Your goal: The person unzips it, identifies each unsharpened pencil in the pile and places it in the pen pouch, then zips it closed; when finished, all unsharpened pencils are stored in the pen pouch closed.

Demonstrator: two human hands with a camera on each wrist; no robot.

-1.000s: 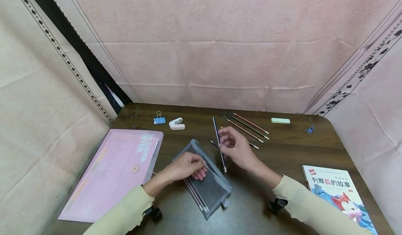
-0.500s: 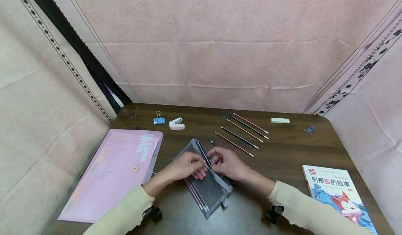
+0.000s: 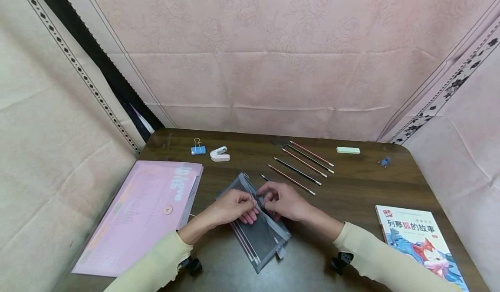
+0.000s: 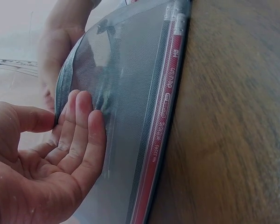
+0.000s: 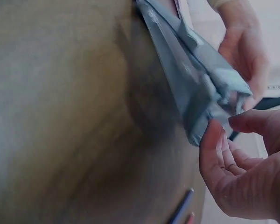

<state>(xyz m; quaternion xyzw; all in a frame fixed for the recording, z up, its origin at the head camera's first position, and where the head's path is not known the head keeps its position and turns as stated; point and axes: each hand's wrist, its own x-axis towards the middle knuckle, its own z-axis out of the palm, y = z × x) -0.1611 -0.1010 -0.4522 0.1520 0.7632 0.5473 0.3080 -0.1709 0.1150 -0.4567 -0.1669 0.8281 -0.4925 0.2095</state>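
A grey mesh zip pencil case [image 3: 259, 240] lies slanted in the middle of the desk. Through its mesh, red-striped pencils [image 4: 161, 112] show along the lower edge. My left hand [image 3: 230, 207] pinches the case's zipped edge between thumb and forefinger, its other fingers against the mesh. At the opposite side of the opening, my right hand [image 3: 283, 203] has thumb and forefinger on the rim [image 5: 200, 107], pinching it. The mouth stands apart between both hands. A dark pencil [image 3: 265, 178] on the desk is mostly hidden by the right hand.
Several pencils [image 3: 298, 170] lie in a slanted row beyond the right hand. At the back are a blue binder clip [image 3: 198, 149], a white stapler-like item [image 3: 220, 154], a pale green eraser-like block [image 3: 348, 150] and a small blue object [image 3: 384, 162]. A pink folder [image 3: 136, 218] and a book [image 3: 422, 244] flank the hands.
My right hand has brought a dark pencil down to the case and slid it into the opening, where it is out of sight in the head view. The left hand has stayed put.
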